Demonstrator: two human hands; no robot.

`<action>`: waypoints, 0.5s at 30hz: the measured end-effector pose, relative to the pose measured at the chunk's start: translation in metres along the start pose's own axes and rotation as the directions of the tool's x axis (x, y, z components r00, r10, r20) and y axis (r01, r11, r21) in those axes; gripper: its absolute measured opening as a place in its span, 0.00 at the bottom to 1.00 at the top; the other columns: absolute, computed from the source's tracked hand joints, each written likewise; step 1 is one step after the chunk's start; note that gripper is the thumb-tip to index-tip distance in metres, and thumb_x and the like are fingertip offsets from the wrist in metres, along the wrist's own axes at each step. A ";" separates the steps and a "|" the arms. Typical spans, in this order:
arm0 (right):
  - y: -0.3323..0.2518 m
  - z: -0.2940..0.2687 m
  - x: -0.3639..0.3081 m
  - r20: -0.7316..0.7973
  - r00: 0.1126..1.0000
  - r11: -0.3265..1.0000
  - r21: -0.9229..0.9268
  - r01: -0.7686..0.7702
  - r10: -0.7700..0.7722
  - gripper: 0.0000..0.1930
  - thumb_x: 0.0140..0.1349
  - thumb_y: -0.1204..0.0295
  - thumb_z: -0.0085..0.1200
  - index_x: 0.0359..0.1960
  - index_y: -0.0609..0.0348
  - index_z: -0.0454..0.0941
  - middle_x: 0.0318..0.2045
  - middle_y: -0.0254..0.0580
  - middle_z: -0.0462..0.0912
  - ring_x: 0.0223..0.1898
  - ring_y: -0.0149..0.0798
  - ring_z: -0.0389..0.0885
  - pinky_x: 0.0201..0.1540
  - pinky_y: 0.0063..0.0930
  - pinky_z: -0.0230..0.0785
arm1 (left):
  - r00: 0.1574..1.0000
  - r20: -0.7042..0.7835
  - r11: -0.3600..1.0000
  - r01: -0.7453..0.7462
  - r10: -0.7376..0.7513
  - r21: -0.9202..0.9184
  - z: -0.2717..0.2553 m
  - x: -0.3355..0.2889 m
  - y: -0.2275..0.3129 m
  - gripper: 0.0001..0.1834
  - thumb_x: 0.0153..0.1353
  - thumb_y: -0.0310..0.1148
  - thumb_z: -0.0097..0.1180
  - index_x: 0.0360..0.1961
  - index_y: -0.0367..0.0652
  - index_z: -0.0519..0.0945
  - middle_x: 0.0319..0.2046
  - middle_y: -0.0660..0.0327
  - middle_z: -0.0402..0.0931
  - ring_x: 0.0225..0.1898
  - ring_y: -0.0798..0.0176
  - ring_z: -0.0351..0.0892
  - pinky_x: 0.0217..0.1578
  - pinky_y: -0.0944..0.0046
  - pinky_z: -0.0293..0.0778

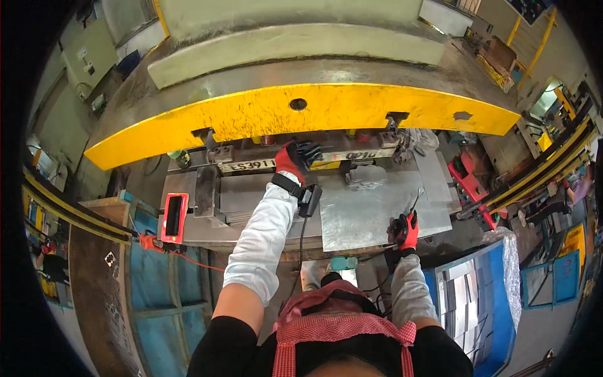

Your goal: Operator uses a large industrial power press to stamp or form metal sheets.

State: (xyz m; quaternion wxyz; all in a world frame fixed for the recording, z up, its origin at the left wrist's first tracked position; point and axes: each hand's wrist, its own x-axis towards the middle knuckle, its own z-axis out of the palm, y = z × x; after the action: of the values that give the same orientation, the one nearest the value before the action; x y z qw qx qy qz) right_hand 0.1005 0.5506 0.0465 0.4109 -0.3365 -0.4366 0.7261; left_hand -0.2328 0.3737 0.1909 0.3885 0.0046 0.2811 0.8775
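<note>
Both my hands wear red and black gloves, with pale sleeves over the forearms. My left hand [298,159] reaches in at the front of the die [251,164], under the yellow press beam [352,107]. Its fingers stretch to the right, and I see nothing held in them. A black device [308,200] is strapped on that wrist. My right hand [404,231] is closed on a thin metal tool with a narrow, pointed end [416,198], too small to name. That hand is over the right part of a flat metal sheet [352,220], near its front edge.
Stacked metal plates [242,193] lie left of the sheet, beside a red-framed box [174,217]. Crumpled grey cloths [366,177] rest behind the sheet. A blue bin [496,283] with metal pieces stands at right; a blue-panelled rack [151,276] is at left.
</note>
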 end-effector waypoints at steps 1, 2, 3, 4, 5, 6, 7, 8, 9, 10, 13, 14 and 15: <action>0.001 -0.003 0.001 0.029 0.999 1.000 -0.017 0.021 -0.020 0.15 0.55 0.73 0.49 0.45 0.53 0.62 0.14 0.35 0.64 0.13 0.33 0.67 0.15 0.30 0.66 | 0.997 -0.075 1.000 0.002 -0.001 0.015 0.005 -0.001 -0.001 0.28 0.64 0.42 0.30 0.49 0.22 0.65 0.46 0.36 0.68 0.49 0.39 0.69 0.51 0.49 0.68; 0.001 0.004 0.000 0.033 0.998 0.995 0.081 -0.057 0.055 0.17 0.56 0.74 0.49 0.46 0.52 0.62 0.15 0.35 0.65 0.12 0.32 0.66 0.14 0.30 0.64 | 0.997 -0.078 1.000 -0.004 0.005 0.018 -0.006 0.001 0.001 0.28 0.64 0.42 0.30 0.49 0.22 0.65 0.46 0.36 0.68 0.49 0.39 0.69 0.51 0.49 0.68; 0.001 0.009 -0.003 0.039 0.998 0.995 0.084 -0.061 0.058 0.17 0.56 0.74 0.49 0.46 0.52 0.62 0.15 0.35 0.65 0.12 0.32 0.66 0.14 0.30 0.64 | 1.000 0.004 1.000 -0.010 0.010 0.001 -0.022 0.006 0.005 0.28 0.64 0.42 0.29 0.49 0.22 0.64 0.47 0.36 0.68 0.49 0.39 0.69 0.51 0.49 0.68; -0.001 0.009 -0.004 0.025 0.997 0.991 0.109 -0.075 0.073 0.17 0.56 0.74 0.49 0.47 0.52 0.62 0.15 0.35 0.65 0.13 0.32 0.66 0.14 0.29 0.64 | 0.996 0.094 1.000 0.000 0.002 -0.017 -0.017 0.004 0.006 0.28 0.65 0.42 0.28 0.50 0.22 0.64 0.47 0.36 0.68 0.49 0.38 0.69 0.51 0.49 0.68; -0.002 0.008 -0.004 0.012 0.996 0.987 0.133 -0.089 0.089 0.18 0.56 0.74 0.50 0.48 0.51 0.62 0.15 0.35 0.65 0.13 0.32 0.66 0.15 0.29 0.64 | 0.995 0.100 1.000 0.007 -0.005 -0.014 -0.011 0.004 0.004 0.28 0.65 0.42 0.28 0.50 0.22 0.64 0.47 0.36 0.68 0.49 0.38 0.69 0.51 0.49 0.68; -0.001 0.006 -0.002 0.006 0.996 0.987 0.136 -0.084 0.084 0.18 0.56 0.74 0.50 0.48 0.51 0.62 0.15 0.35 0.65 0.13 0.32 0.66 0.15 0.29 0.64 | 0.999 0.033 1.000 0.013 -0.012 -0.019 -0.005 0.003 0.002 0.28 0.65 0.42 0.29 0.49 0.23 0.65 0.46 0.37 0.69 0.48 0.39 0.70 0.50 0.49 0.69; 0.000 0.004 -0.001 0.022 0.998 0.993 0.103 -0.063 0.061 0.14 0.56 0.72 0.50 0.42 0.51 0.62 0.16 0.35 0.66 0.14 0.34 0.68 0.16 0.31 0.66 | 0.999 -0.040 1.000 0.016 -0.017 -0.024 0.002 -0.002 0.001 0.27 0.64 0.42 0.31 0.48 0.23 0.65 0.44 0.37 0.70 0.47 0.39 0.71 0.49 0.49 0.70; 0.001 0.001 0.000 0.039 0.998 0.997 0.070 -0.041 0.039 0.10 0.56 0.71 0.50 0.37 0.50 0.62 0.17 0.35 0.66 0.15 0.35 0.69 0.17 0.33 0.67 | 0.999 -0.042 1.000 0.018 -0.019 -0.023 0.002 -0.001 0.000 0.27 0.64 0.42 0.31 0.48 0.23 0.65 0.44 0.37 0.70 0.47 0.39 0.71 0.49 0.49 0.70; 0.002 0.000 0.003 0.038 0.998 0.996 0.071 -0.044 0.042 0.10 0.56 0.71 0.50 0.37 0.50 0.62 0.17 0.35 0.66 0.15 0.35 0.69 0.17 0.33 0.67 | 0.998 -0.055 0.999 -0.036 0.038 0.023 0.004 0.000 0.000 0.25 0.64 0.42 0.33 0.45 0.25 0.67 0.42 0.38 0.71 0.45 0.39 0.72 0.47 0.48 0.72; 0.002 0.000 0.004 0.040 0.999 1.000 0.017 -0.006 0.005 0.10 0.56 0.71 0.50 0.36 0.51 0.62 0.17 0.35 0.67 0.15 0.35 0.69 0.17 0.33 0.67 | 0.993 -0.077 0.994 -0.089 0.094 0.065 -0.002 -0.001 -0.002 0.24 0.64 0.42 0.35 0.43 0.26 0.68 0.40 0.39 0.72 0.44 0.39 0.73 0.45 0.48 0.73; 0.006 0.001 0.001 0.078 0.997 0.999 -0.050 0.019 -0.015 0.09 0.57 0.71 0.50 0.34 0.52 0.61 0.17 0.34 0.67 0.15 0.34 0.69 0.18 0.32 0.66 | 0.995 0.074 0.998 -0.068 0.069 -0.015 -0.017 0.000 0.002 0.20 0.62 0.42 0.41 0.37 0.31 0.70 0.34 0.45 0.74 0.39 0.41 0.76 0.42 0.47 0.74; 0.006 0.001 0.000 0.107 0.994 0.998 -0.055 0.019 -0.013 0.09 0.57 0.71 0.50 0.33 0.52 0.61 0.18 0.34 0.68 0.15 0.34 0.70 0.18 0.31 0.66 | 0.996 0.039 0.997 -0.077 0.077 -0.001 -0.016 -0.001 0.000 0.20 0.63 0.42 0.40 0.37 0.32 0.71 0.33 0.46 0.75 0.38 0.42 0.76 0.41 0.47 0.74; 0.005 0.000 0.000 0.137 0.991 0.998 -0.060 0.018 -0.009 0.08 0.57 0.71 0.49 0.33 0.52 0.61 0.18 0.34 0.68 0.15 0.34 0.70 0.18 0.31 0.66 | 0.997 0.034 0.998 -0.069 0.070 -0.010 -0.018 0.000 -0.001 0.21 0.63 0.43 0.39 0.37 0.32 0.71 0.32 0.47 0.75 0.37 0.43 0.77 0.41 0.48 0.74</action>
State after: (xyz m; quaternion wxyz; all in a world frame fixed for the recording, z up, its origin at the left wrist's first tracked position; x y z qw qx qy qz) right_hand 0.0995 0.5489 0.0417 0.3744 -0.2955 -0.4881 0.7310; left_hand -0.2359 0.3660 0.1753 0.3624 0.0275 0.2701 0.8916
